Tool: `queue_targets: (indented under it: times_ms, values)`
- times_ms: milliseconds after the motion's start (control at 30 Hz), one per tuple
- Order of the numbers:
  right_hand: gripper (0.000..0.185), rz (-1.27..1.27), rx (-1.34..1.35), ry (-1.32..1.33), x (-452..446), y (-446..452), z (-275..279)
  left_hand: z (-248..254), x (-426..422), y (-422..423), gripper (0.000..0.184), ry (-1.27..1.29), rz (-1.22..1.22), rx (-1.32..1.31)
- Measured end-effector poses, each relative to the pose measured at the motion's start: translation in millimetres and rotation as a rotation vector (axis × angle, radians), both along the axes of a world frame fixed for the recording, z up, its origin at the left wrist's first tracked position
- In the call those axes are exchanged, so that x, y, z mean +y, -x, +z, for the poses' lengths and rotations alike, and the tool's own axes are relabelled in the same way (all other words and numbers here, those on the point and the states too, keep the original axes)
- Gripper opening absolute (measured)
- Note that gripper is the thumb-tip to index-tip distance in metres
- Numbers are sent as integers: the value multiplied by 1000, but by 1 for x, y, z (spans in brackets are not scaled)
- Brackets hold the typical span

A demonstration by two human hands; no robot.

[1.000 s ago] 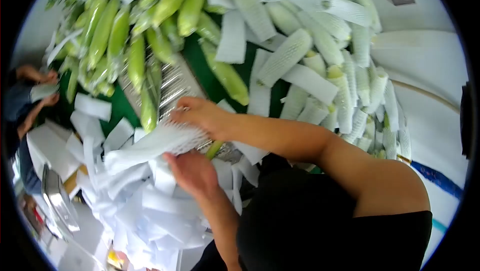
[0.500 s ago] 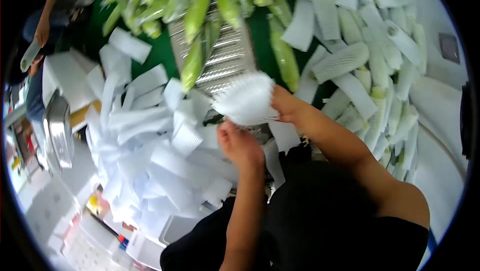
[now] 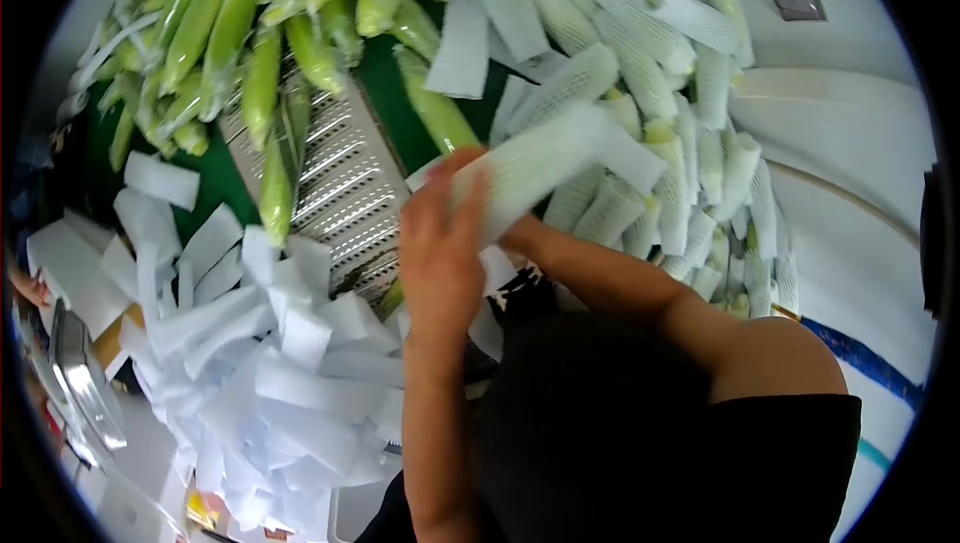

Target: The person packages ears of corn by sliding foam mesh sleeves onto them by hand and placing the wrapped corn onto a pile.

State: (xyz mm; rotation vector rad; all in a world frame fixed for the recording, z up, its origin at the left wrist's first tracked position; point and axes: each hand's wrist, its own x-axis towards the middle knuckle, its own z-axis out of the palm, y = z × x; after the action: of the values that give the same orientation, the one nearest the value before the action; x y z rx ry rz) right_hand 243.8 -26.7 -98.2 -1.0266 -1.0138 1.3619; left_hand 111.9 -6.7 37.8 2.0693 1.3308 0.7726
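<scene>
A white foam net sleeve (image 3: pixel 545 163) with pale green showing through it lies slantwise between my hands, slightly blurred. It appears to cover a long green vegetable, perhaps an ear of corn. My left hand (image 3: pixel 445 228) is closed over its lower left end, fingers wrapped across the foam. Behind the lower edge, my right hand (image 3: pixel 520 233) grips it from below; most of those fingers are hidden. Beneath my hands is a slotted metal surface (image 3: pixel 345 158). Plastic-wrapped green vegetables (image 3: pixel 235 28) are heaped beyond it, with one (image 3: pixel 275 188) lying on the metal.
A large pile of loose white foam sleeves (image 3: pixel 270 393) spreads to the left. On the right, many sleeved vegetables (image 3: pixel 690 173) are stacked against a white wall-like surface (image 3: pixel 830 133). A metal tray (image 3: pixel 85 373) stands at far left, near another person's hand (image 3: pixel 30 288).
The view has swung to the right. The flared sleeve between my hands now stretches along a long green vegetable, and my left hand has moved up onto it.
</scene>
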Motion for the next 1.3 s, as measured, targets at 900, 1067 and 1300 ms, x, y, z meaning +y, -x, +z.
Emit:
queue_targets:
  times_ms: [900,1067,1300]
  values:
    - [17,259,-410,43,41,0,89,-43,-4,-3,17,803,738,-1081]
    - [13,-9,-539,-46,41,13,90,-53,3,-5,29,374,435,-843]
    - [26,-158,-392,-210,47,22,72,-72,9,-28,27,451,734,-1100]
